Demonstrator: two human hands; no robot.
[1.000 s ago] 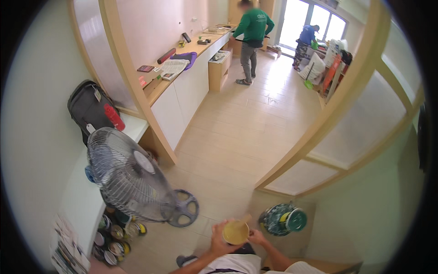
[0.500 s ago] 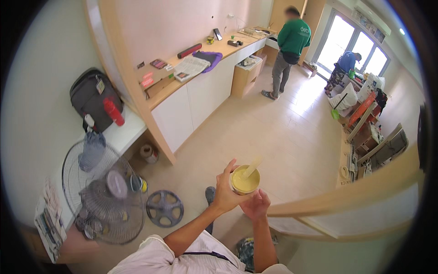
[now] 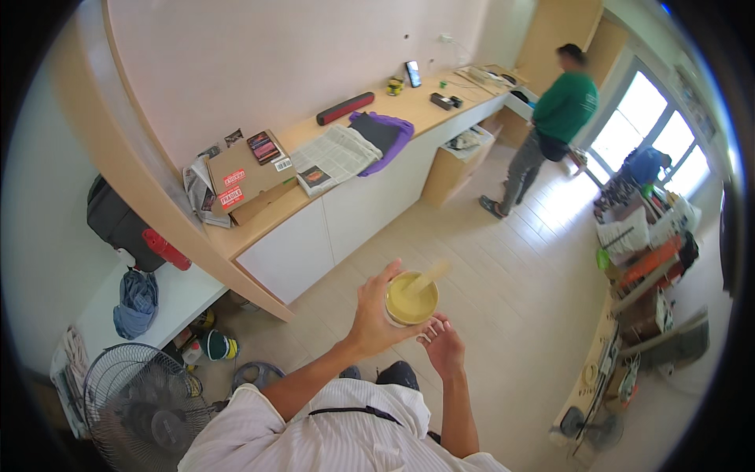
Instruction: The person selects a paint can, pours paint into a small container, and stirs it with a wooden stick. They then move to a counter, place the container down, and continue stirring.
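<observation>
Holding a tub point(image 3: 410, 323) in the left hand point(image 3: 373, 318) on the head view, which is the only one here. That hand is wrapped round the outside from the left, thumb coming under the near edge, so yeah, clamped on it pretty securely. Open top faces up at the camera, yellowish paste point(image 3: 403, 304) inside.

Main thing is the pale stick point(image 3: 429, 277) standing in the paste. It's leaning, not upright: long axis goes from inside the tub out over the rim, away from the left palm, toward the far right. Its free end ends up pretty much straight ahead of the right hand point(image 3: 445, 347).

That right hand sits just beside the tub, on its near right, fingers loosely curled and apart with nothing visible in them. Can't tell if the fingertips actually touch the tub or the left thumb. They're closer to the tub's near edge than to the stick's tip, which is over on the far side.

Ahead-left of both hands is the counter point(image 3: 403, 109) with a newspaper point(image 3: 340, 155); well apart, down left, a fan point(image 3: 149, 405).
</observation>
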